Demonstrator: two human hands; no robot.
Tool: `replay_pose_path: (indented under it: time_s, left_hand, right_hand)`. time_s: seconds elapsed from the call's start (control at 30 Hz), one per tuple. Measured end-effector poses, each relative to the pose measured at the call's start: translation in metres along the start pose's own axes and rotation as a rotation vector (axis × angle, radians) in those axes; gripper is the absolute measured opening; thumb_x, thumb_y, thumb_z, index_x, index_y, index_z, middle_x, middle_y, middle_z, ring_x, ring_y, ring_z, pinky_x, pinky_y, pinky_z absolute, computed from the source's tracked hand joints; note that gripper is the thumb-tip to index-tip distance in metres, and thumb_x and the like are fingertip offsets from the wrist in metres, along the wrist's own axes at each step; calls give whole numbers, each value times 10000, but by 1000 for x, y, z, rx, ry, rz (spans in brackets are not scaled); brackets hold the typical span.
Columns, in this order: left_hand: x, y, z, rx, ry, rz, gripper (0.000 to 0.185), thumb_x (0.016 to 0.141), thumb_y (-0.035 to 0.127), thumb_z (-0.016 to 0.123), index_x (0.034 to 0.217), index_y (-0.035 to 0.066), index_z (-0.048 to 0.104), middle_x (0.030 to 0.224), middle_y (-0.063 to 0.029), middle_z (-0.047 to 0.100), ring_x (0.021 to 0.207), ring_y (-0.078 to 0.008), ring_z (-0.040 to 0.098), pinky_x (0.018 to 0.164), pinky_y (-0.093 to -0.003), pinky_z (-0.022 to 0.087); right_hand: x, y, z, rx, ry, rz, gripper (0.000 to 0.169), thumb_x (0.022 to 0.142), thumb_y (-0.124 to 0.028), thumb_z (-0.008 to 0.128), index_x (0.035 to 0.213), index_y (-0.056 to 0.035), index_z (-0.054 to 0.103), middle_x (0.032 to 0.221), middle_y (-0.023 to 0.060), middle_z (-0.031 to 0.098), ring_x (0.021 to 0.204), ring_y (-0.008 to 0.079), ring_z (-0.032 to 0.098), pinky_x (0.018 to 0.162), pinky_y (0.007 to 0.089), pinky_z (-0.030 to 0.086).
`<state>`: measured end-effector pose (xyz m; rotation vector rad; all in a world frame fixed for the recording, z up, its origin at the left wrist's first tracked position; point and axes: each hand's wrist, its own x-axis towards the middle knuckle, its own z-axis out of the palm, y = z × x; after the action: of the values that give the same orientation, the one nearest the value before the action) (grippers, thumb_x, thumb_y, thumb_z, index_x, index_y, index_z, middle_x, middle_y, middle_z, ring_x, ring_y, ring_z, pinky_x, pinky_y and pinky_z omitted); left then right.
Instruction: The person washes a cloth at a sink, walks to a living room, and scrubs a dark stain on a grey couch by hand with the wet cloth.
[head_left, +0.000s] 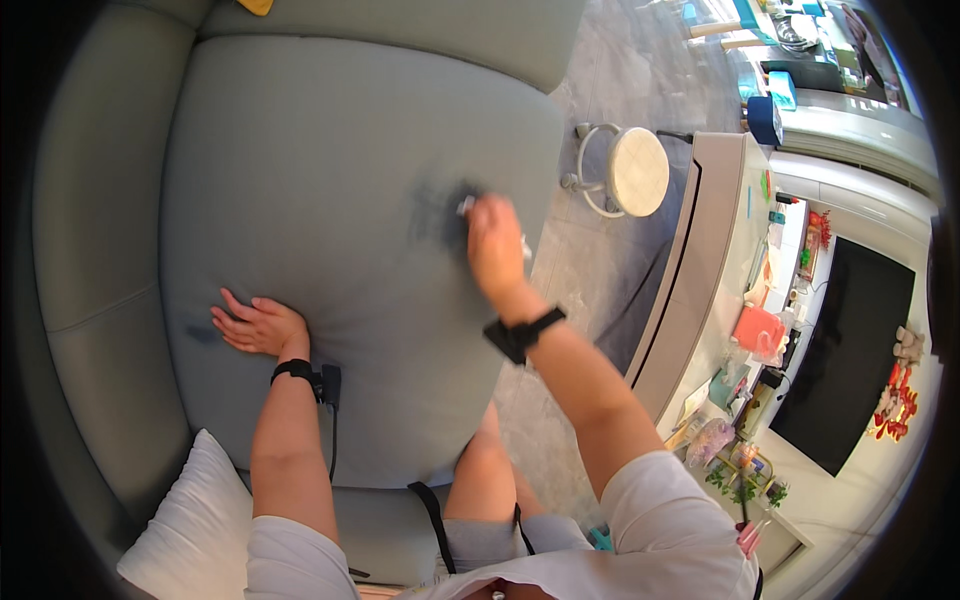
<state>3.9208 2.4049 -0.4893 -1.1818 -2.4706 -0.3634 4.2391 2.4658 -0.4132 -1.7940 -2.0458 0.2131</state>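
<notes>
A wide grey sofa cushion fills the space before me. My right hand, slightly blurred, is closed around a small white thing, perhaps a wipe or tissue, pressed to the cushion near its right side. Most of it is hidden by my fingers; another white bit sticks out at the hand's right. Around the fingertips and to their left spreads a dark patch on the fabric. My left hand rests palm down on the cushion's left part, fingers spread and holding nothing. Beside those fingers lies a smaller dark spot.
Left of the cushion runs the sofa's backrest, with a white pillow at lower left. A round stool stands on the tiled floor at right. Beyond it are a cabinet crowded with objects and a television.
</notes>
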Motion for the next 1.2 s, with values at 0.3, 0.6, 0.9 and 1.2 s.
replay_pose_path:
  time_s: [0.3,0.6,0.9,1.2]
  left_hand:
    - [-1,3,0,12,25,21,458,989,303,361,1418,158,431,1490,-143,331,1391,-312,310,1129,-498,238]
    - [1,-1,1,10,-11,-2,478,979,297,339,1427,148,416,1505,-160,303,1395,-337,298,1131,-530,224]
    - [2,-1,-1,2,-17,0,476,975,287,357,1427,147,415,1511,-151,292,1394,-340,301,1123,-531,239]
    - [3,-2,-3,-6,-1,-2,477,970,282,367,1423,143,423,1515,-156,290,1403,-332,291,1132,-526,230]
  right_hand:
    - [35,6,0,-61,-93,-48,98,823,-37,577,893,29,560,923,151,544,927,325,549,780,403,479]
    - [41,-1,0,-64,-136,-131,85,759,-15,580,824,14,535,906,167,523,885,334,534,771,414,474]
    - [52,-1,-1,-112,-221,-174,59,761,-47,550,772,0,518,886,156,534,874,320,543,740,416,481]
    - [29,-5,2,1,-223,-489,62,763,-65,575,793,-13,557,836,146,509,842,326,537,748,417,488]
